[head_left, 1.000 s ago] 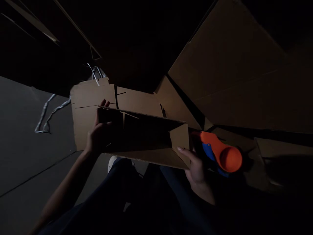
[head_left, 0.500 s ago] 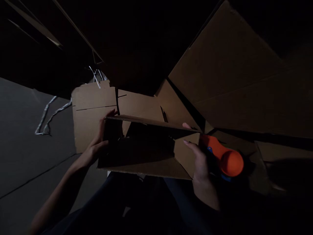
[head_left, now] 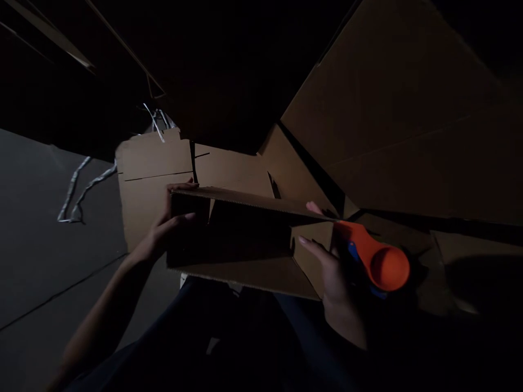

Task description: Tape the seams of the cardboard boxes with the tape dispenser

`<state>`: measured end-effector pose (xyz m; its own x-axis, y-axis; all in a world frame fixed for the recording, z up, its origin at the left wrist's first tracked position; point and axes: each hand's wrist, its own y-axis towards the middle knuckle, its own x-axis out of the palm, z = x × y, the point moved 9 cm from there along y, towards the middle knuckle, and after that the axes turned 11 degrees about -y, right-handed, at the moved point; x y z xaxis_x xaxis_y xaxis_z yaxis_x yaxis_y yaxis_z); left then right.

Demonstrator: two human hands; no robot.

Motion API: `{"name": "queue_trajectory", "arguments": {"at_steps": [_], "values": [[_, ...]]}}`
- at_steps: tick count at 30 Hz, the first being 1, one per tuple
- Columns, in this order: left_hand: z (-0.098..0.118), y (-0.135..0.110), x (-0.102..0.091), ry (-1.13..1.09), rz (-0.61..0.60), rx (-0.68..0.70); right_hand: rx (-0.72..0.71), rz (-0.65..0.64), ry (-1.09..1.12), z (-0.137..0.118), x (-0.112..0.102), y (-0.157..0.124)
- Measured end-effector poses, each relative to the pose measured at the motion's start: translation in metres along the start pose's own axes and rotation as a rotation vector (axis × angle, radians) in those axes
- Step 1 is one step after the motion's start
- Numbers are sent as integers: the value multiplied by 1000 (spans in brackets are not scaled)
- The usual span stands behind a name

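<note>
I hold an open brown cardboard box [head_left: 245, 272] in front of my lap, its dark inside facing me. My left hand [head_left: 165, 228] grips the box's left end, thumb over the edge. My right hand [head_left: 327, 267] presses the box's right flap with spread fingers while an orange and blue tape dispenser [head_left: 373, 261] sits in the same hand, sticking out to the right.
Flat cardboard sheets [head_left: 155, 163] lie on the grey floor [head_left: 41, 256] behind the box. Large cardboard panels [head_left: 400, 120] lean at the right. White plastic strapping [head_left: 77, 190] trails on the floor at the left. The scene is very dark.
The box has been tipped and turned a little, its top edge rising. My right hand moved from the box's lower right corner up onto the right flap. My left hand shifted on the left end.
</note>
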<state>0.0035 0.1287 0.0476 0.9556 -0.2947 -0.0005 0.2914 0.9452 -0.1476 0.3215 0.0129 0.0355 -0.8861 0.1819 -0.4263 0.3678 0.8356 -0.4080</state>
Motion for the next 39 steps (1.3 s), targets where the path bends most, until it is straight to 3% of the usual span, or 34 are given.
{"name": "queue_trajectory", "arguments": {"at_steps": [4,11,18,22,25,33,39], "values": [[-16,6,5,60,4,-58,1,35,77,8,7,7],[-11,1,20,-41,-99,19,-16,16,161,16,11,2],[-2,-10,3,-143,-26,20,41,-12,244,5,22,-1],[-6,-4,-8,-135,-20,-34,8,-4,163,-6,33,-2],[-12,1,-15,-145,6,5,-6,-31,161,-7,41,-2],[-15,4,-10,-75,27,101,-21,25,112,-6,37,-1],[-13,5,-12,-9,18,37,-103,17,-81,-12,33,3]]}}
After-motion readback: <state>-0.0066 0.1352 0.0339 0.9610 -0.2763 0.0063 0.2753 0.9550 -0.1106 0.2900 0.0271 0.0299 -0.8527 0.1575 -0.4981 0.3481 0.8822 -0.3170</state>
